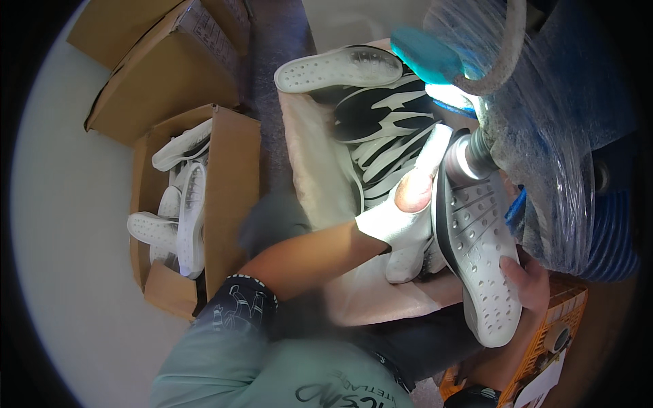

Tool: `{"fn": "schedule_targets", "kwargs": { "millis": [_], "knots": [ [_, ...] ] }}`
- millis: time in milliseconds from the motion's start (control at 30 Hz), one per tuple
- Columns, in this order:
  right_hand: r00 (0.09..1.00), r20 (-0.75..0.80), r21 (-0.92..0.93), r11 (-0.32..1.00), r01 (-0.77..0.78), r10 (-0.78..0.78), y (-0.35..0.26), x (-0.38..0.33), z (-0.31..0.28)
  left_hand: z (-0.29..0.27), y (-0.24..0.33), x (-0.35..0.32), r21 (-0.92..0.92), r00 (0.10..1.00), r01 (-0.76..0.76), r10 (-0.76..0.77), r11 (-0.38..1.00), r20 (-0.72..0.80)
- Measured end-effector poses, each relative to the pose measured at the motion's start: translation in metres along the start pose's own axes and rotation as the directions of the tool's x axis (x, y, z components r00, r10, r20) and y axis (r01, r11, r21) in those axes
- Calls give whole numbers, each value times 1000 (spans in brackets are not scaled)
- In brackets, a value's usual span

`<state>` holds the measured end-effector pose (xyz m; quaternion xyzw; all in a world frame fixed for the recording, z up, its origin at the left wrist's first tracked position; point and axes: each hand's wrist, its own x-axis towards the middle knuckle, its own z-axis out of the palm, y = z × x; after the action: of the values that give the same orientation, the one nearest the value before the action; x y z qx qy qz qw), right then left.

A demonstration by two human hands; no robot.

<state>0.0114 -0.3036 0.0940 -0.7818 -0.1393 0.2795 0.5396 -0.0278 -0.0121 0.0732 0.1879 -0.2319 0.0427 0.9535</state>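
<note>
A big machine wrapped in clear plastic stands at the right. Beside it a cardboard box holds stacked black-and-white soles. A white perforated sole is pressed against the round grinding head. The right hand grips its lower edge, fingers curled. The gloved left hand pinches its upper edge.

White perforated shoe sole pressed against a spinning buffing wheel, gloved left hand gripping its upper part, bare right hand holding its lower edge, cardboard box of soles at left.
</note>
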Motion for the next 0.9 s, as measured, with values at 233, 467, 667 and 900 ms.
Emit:
{"fn": "schedule_targets", "kwargs": {
  "millis": [233,467,667,900],
  "knots": [
    [988,-145,231,969,92,-59,-20,29,40,4,10,18,47,995,-1,5,999,-98],
    [970,-242,41,999,-26,36,-42,45,58,6,12,15,-42,960,103,-111,994,-259],
    [938,-322,-19,992,127,-127,-43,69,75,4,1,13,55,877,-28,51,998,-478],
    [897,-406,59,974,218,-176,-42,111,83,-18,2,0,-73,900,43,-70,996,-429]
  ]
}}
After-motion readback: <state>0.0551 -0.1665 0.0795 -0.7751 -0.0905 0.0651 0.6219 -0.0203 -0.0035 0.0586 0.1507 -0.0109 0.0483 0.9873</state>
